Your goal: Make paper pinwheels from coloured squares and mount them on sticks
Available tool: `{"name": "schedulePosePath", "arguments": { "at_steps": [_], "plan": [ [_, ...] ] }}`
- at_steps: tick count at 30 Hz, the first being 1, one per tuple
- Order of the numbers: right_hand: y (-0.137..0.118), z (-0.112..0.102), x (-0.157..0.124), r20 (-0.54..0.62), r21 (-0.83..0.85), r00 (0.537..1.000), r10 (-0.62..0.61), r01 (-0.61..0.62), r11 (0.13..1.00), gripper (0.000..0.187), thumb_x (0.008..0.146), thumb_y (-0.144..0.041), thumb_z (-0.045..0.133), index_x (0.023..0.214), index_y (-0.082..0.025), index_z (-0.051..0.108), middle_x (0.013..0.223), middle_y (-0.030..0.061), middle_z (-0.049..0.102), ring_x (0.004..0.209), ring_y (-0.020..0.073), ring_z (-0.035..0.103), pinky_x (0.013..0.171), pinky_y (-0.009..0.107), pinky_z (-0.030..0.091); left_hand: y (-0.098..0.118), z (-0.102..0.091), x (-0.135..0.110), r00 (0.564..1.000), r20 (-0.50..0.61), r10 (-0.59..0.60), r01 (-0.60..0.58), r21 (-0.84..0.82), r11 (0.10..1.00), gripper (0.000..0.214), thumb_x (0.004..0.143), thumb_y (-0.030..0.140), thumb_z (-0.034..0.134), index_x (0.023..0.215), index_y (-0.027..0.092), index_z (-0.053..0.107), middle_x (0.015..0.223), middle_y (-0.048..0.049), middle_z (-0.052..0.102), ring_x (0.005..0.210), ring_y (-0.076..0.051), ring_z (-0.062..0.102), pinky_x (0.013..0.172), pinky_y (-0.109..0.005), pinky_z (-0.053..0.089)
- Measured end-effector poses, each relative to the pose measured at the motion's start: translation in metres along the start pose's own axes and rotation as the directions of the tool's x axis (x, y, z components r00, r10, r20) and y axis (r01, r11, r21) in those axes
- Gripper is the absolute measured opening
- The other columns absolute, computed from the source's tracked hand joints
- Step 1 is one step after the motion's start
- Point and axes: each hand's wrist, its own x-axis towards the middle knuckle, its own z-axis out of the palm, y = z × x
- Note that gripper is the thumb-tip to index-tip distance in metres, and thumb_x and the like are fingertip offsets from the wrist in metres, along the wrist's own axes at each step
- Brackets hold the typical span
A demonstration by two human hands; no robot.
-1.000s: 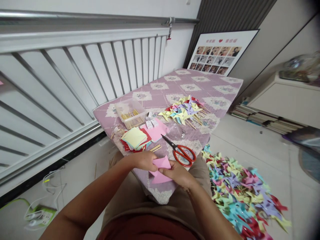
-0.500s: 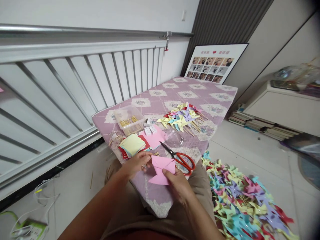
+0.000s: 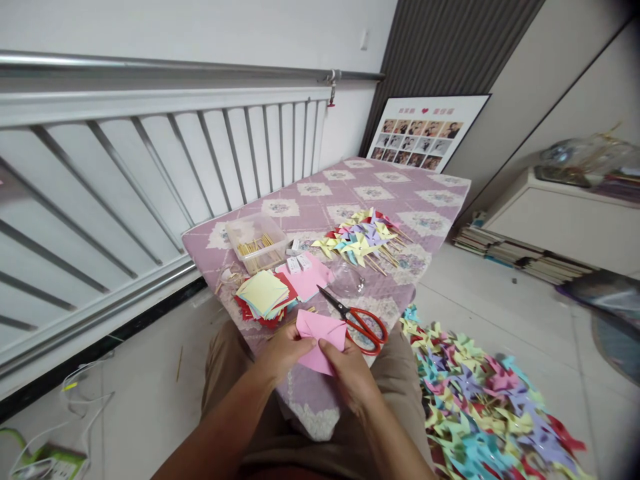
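Observation:
A pink paper square (image 3: 320, 325) with slits cut in from its corners is held between my two hands over the near corner of the table. My left hand (image 3: 287, 348) grips its left side, thumb on top. At its right side my right hand (image 3: 345, 363) pinches it, the thumb close to the middle. Just right of the paper lie scissors (image 3: 357, 321) with red handles. Left of it rests a stack of coloured paper squares (image 3: 264, 293), yellow on top. Pink sheets (image 3: 310, 277) lie behind, with small white boxes (image 3: 299, 263) on them.
A clear plastic box (image 3: 256, 243) holds thin wooden sticks. Finished paper pinwheels (image 3: 363, 237) lie on the table, and a large heap of pinwheels (image 3: 480, 400) covers the floor at right. A radiator (image 3: 165, 160) stands along the left.
My left hand has moved right, from the edge by the sticks onto the pink paper, and now grips it too. The lower flap of the paper is less visible.

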Motion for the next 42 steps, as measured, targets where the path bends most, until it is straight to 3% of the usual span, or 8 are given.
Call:
{"name": "schedulePosePath", "arguments": {
  "at_steps": [5,10,17,22,27,34,42],
  "plan": [
    [-0.003,-0.001,0.001,0.042,0.086,0.999,0.030,-0.034,0.996,0.030,0.069,-0.042,0.077,0.089,-0.020,0.073,0.079,0.0031,0.076,0.067,0.0209,0.066,0.066,0.031,0.051,-0.003,-0.006,0.004,1.000,0.004,-0.006,0.006,0.021,1.000,0.037,0.070,0.029,0.070,0.102,0.012,0.070,0.090,-0.0080,0.072,0.072,-0.018,0.062,0.068,-0.028,0.046],
    [-0.004,-0.009,0.005,0.081,0.168,0.996,0.027,-0.041,0.985,0.025,0.073,-0.044,0.075,0.077,-0.020,0.069,0.066,0.0003,0.070,0.060,0.0175,0.061,0.061,0.028,0.048,0.005,-0.007,0.005,0.998,0.059,0.019,-0.017,-0.037,0.999,0.047,0.071,0.026,0.069,0.116,0.014,0.065,0.091,-0.0062,0.073,0.072,-0.015,0.061,0.067,-0.026,0.045],
    [-0.004,-0.015,0.004,0.082,0.193,0.997,0.010,-0.026,0.981,0.024,0.078,-0.046,0.072,0.080,-0.023,0.064,0.069,-0.0020,0.066,0.060,0.0156,0.058,0.058,0.026,0.046,0.015,-0.006,0.003,0.999,0.048,-0.020,0.024,-0.096,0.995,0.039,0.067,0.026,0.071,0.103,0.010,0.068,0.080,-0.0059,0.071,0.068,-0.015,0.061,0.065,-0.026,0.045],
    [-0.004,-0.019,0.001,0.071,0.105,0.997,-0.024,0.016,0.994,0.026,0.076,-0.045,0.073,0.081,-0.023,0.062,0.068,-0.0037,0.059,0.058,0.0128,0.053,0.055,0.023,0.044,0.017,-0.008,0.002,0.998,0.045,-0.032,0.039,-0.159,0.987,0.038,0.065,0.025,0.072,0.100,0.010,0.068,0.079,-0.0055,0.071,0.067,-0.015,0.060,0.065,-0.026,0.045],
    [-0.007,-0.023,-0.005,0.012,-0.003,0.989,-0.146,0.146,0.989,0.034,0.074,-0.049,0.074,0.092,-0.024,0.059,0.075,-0.0032,0.057,0.064,0.0138,0.052,0.059,0.025,0.045,0.023,-0.010,0.002,0.998,0.034,-0.050,0.055,-0.170,0.984,0.039,0.063,0.026,0.074,0.099,0.010,0.069,0.079,-0.0062,0.071,0.068,-0.017,0.059,0.065,-0.027,0.044],
    [-0.004,-0.021,-0.005,0.173,-0.073,0.967,-0.186,0.201,0.977,0.037,0.075,-0.045,0.075,0.097,-0.026,0.052,0.067,-0.0081,0.048,0.056,0.0102,0.043,0.054,0.022,0.035,0.027,-0.010,-0.001,0.998,0.048,-0.036,0.043,-0.142,0.989,0.037,0.068,0.026,0.071,0.100,0.008,0.069,0.076,-0.0065,0.070,0.065,-0.016,0.056,0.062,-0.028,0.040],
    [0.002,-0.021,-0.002,0.184,-0.176,0.952,-0.246,0.278,0.944,0.034,0.078,-0.042,0.070,0.098,-0.025,0.049,0.061,-0.0100,0.042,0.051,0.0099,0.038,0.050,0.022,0.029,0.029,-0.009,-0.002,0.999,0.050,-0.019,0.027,-0.164,0.986,0.035,0.068,0.023,0.069,0.100,0.008,0.070,0.076,-0.0072,0.071,0.063,-0.016,0.056,0.060,-0.027,0.040]
  ]
}}
